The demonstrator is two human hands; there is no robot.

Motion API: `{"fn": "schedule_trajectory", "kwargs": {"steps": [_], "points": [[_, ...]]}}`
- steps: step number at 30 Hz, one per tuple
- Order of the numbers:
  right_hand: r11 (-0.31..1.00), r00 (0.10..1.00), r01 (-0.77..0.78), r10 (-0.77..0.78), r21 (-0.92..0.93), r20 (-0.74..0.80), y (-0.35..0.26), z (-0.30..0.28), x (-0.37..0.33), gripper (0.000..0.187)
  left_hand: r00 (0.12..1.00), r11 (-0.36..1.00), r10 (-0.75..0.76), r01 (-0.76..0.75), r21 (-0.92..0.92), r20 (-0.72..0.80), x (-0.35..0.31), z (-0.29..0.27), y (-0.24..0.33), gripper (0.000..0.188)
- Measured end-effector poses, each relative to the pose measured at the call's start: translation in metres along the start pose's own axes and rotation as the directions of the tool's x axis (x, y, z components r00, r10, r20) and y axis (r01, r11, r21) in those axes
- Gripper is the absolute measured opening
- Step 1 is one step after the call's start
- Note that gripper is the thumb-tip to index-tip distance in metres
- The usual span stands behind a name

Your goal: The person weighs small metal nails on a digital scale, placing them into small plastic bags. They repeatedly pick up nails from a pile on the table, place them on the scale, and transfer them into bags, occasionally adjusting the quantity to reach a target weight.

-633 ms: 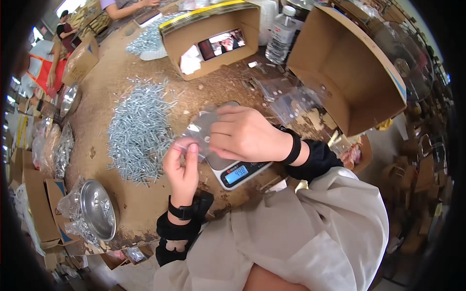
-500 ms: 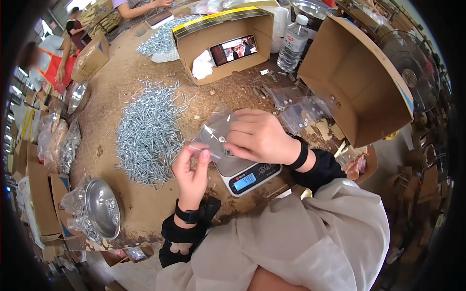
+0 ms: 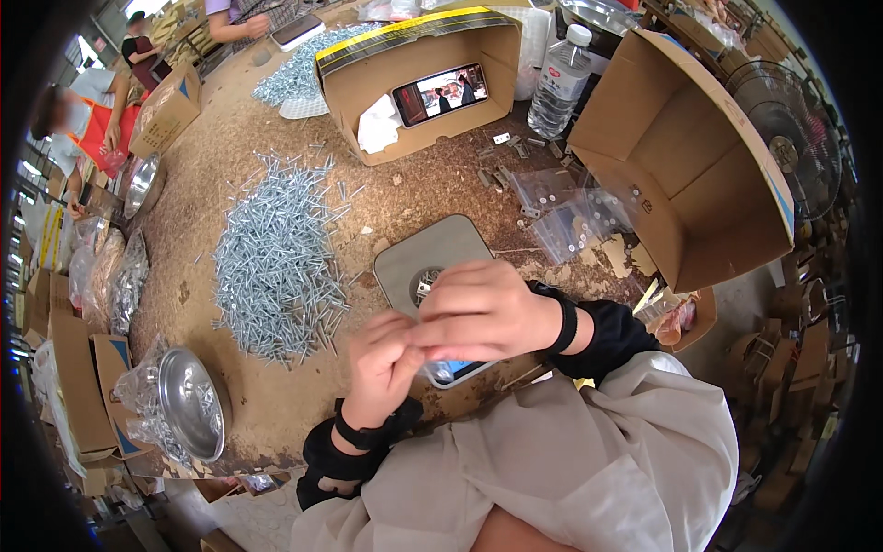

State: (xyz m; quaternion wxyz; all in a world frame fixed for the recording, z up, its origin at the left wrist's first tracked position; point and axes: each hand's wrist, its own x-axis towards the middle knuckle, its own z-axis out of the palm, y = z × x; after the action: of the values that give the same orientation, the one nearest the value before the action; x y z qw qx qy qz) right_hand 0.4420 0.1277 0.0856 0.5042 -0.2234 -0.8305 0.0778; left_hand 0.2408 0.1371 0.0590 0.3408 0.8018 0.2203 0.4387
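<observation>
My left hand and my right hand meet over the near part of a digital scale. Both are closed, their fingertips pinched together on a small clear plastic zip bag that is almost wholly hidden by the fingers. Beyond my right fingers, small metal parts sit at the middle of the scale's grey plate. My hands cover most of the scale's lit display. Left of the scale lies a big heap of silvery screws.
An open carton with a phone playing video stands at the back. Beside it are a water bottle and a large open carton. Clear bags with small parts lie right. A steel bowl sits near left. Other people work across the table.
My hands have come together and moved nearer to me, taking the bag off the scale's plate. The plate and the metal parts on it now show; the display is mostly covered.
</observation>
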Motion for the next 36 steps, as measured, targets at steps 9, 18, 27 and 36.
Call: {"fn": "schedule_trajectory", "kwargs": {"steps": [9,18,27,36], "points": [[0.999,0.996,-0.041,0.039,0.027,0.079,-0.003,-0.001,-0.004,0.018,0.907,0.698,-0.312,0.422,-0.579,0.284,-0.017,-0.001,0.003,0.049],[0.979,0.983,-0.151,0.133,0.139,0.130,-0.006,0.004,0.000,0.015,0.809,0.297,-0.473,0.519,-0.801,0.349,-0.029,0.002,-0.005,0.024],[0.197,0.897,-0.428,0.207,0.882,0.390,-0.008,0.008,-0.016,0.022,0.773,0.458,-0.491,0.622,-0.636,0.402,-0.024,-0.007,0.001,0.016],[0.459,0.852,-0.491,0.077,0.740,0.518,0.004,-0.004,-0.011,0.032,0.837,0.002,-0.163,0.530,-0.848,0.523,-0.019,0.001,-0.010,0.069]]}}
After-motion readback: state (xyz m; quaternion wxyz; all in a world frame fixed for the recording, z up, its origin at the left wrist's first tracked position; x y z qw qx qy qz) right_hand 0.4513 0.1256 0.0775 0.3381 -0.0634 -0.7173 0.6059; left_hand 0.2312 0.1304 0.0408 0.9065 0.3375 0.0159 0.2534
